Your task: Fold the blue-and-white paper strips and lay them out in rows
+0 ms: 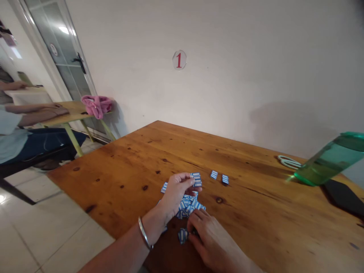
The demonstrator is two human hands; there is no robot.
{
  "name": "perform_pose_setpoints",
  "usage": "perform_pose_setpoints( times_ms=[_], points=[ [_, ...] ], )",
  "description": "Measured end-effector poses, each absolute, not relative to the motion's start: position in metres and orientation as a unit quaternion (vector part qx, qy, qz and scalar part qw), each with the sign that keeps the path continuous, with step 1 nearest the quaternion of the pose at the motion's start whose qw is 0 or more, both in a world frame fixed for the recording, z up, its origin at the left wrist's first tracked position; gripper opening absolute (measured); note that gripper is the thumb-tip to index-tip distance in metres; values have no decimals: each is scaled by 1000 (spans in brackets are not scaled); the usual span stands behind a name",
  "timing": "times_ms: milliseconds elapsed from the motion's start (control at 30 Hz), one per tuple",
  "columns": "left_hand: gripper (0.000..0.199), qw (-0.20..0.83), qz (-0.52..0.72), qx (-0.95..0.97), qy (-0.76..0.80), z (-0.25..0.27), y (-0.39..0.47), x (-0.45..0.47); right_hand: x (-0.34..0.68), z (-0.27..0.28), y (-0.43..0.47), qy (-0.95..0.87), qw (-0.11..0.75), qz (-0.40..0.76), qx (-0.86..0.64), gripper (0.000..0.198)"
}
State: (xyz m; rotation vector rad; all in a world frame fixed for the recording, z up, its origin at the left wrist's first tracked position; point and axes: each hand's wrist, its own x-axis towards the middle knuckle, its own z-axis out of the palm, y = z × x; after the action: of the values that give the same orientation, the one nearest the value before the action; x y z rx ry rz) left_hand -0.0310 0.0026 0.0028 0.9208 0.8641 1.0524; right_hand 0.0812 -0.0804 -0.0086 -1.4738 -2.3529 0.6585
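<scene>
My left hand, with a silver bangle on its wrist, is closed in a pinch on several small blue-and-white striped pieces, held side by side. Below that hand lies a loose pile of similar striped pieces, partly covered by the hand and forearm. At the near edge of the pile, my right hand curls down with thumb and fingers nearly together; what is between them is hidden. Just left of its fingertips lies a striped cluster. Two striped groups lie apart, farther right.
The wooden table meets a white wall bearing a "1" sign. At right are a green bottle, a white cable and a dark phone-like object. Leftward, a person's arms rest on another table near a pink cloth.
</scene>
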Motion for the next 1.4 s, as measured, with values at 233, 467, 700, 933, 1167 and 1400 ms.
perform_pose_setpoints(
  times_ms=[233,467,700,933,1167,1400],
  points=[
    [16,680,451,428,388,3,1,-30,90,-7,-72,-712,337,297,-539,11],
    [7,650,435,485,392,1,-2,-25,109,-9,-60,-590,433,351,-584,10],
    [7,650,403,519,380,-2,-7,-21,113,-8,-54,-546,512,241,-618,16],
    [10,669,408,494,378,0,-7,-22,120,-11,-50,-507,527,321,-602,26],
    [4,645,409,495,415,-3,-2,-21,127,6,-56,-575,517,308,-554,20],
    [8,645,373,530,405,-3,-5,-19,117,-4,-59,-619,452,231,-599,16]
  ],
)
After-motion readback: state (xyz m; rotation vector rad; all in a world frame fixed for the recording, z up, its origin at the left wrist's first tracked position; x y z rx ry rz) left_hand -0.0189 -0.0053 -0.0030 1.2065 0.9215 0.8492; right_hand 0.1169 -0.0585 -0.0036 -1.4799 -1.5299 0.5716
